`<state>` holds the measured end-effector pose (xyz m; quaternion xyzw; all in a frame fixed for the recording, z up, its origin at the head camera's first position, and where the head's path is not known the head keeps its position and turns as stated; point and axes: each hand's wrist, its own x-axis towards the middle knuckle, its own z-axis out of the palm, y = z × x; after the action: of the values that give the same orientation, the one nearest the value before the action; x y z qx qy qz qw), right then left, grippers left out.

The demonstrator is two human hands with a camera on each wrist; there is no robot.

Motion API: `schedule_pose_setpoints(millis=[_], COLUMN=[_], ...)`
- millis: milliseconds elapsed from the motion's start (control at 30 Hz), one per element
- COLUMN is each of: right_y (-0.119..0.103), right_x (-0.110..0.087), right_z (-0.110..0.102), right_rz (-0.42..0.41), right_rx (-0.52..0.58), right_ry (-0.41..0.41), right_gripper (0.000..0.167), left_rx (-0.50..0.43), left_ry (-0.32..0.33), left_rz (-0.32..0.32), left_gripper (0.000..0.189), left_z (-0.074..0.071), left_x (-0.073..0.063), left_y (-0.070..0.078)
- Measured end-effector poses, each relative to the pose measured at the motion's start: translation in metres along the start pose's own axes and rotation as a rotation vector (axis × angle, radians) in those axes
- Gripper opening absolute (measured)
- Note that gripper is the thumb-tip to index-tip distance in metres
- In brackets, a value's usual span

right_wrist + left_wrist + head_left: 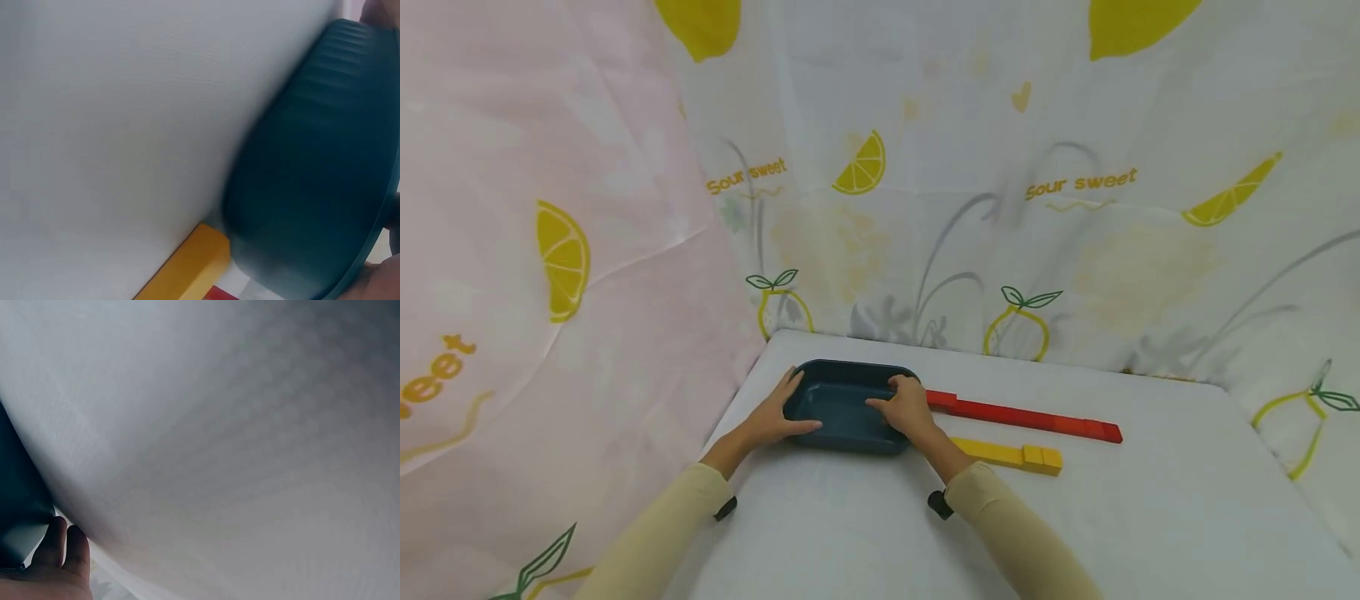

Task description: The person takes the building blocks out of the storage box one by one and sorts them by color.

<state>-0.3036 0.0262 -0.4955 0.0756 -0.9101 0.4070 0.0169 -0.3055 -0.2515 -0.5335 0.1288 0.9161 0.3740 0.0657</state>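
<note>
A dark teal rectangular tray [850,444] with rounded corners stands on the white table. My left hand [772,417] holds its left end, fingers along the outer side and thumb over the front rim. At the right end, my right hand [910,408] grips the rim, with the thumb reaching over the inside. In the left wrist view, fingers [77,550] lie beside the tray's dark wall [19,475]. The right wrist view shows the tray's outer side [312,162] close up; most of the right hand lies outside that view.
To the tray's right lies a long red bar [1030,417] with raised ends. Nearer me is a shorter yellow bar [1000,452], partly hidden by my right wrist. Lemon-printed cloth [925,208] hangs behind the white table [1150,500] and along its left side.
</note>
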Motion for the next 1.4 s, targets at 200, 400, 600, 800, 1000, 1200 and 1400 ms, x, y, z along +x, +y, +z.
schedule_pose_setpoints(millis=[200, 400, 600, 800, 1000, 1200, 1400], right_y=[-0.002, -0.008, -0.006, -0.003, -0.005, -0.003, 0.000], right_x=[0.005, 0.008, 0.006, 0.008, 0.016, 0.017, 0.017], right_z=[0.008, 0.013, 0.022, 0.026, 0.028, 0.029, 0.029], right_rz=[0.049, 0.125, 0.186, 0.205, 0.212, 0.171, 0.132], right_rx=[-0.177, -0.283, -0.342, -0.310, -0.254, -0.256, -0.296], right_ry=[0.001, -0.035, -0.068, -0.059, -0.085, -0.121, -0.174], right_gripper=[0.069, 0.077, 0.088, 0.086, 0.072, 0.055, 0.038], left_rx=[0.016, 0.019, 0.012, 0.002, 0.028, 0.019, 0.012], left_ry=[-0.008, 0.005, -0.007, -0.010, 0.008, 0.005, -0.001], left_rz=[-0.002, -0.008, -0.007, -0.011, -0.019, -0.011, -0.015], left_gripper=[0.115, 0.115, 0.113, 0.113, 0.114, 0.114, 0.115], left_z=[0.003, 0.002, 0.005, 0.003, -0.003, -0.004, 0.000], left_x=[0.000, 0.002, 0.001, -0.001, -0.001, -0.001, -0.001], left_y=[-0.002, 0.000, 0.003, 0.003, 0.003, 0.005, 0.005])
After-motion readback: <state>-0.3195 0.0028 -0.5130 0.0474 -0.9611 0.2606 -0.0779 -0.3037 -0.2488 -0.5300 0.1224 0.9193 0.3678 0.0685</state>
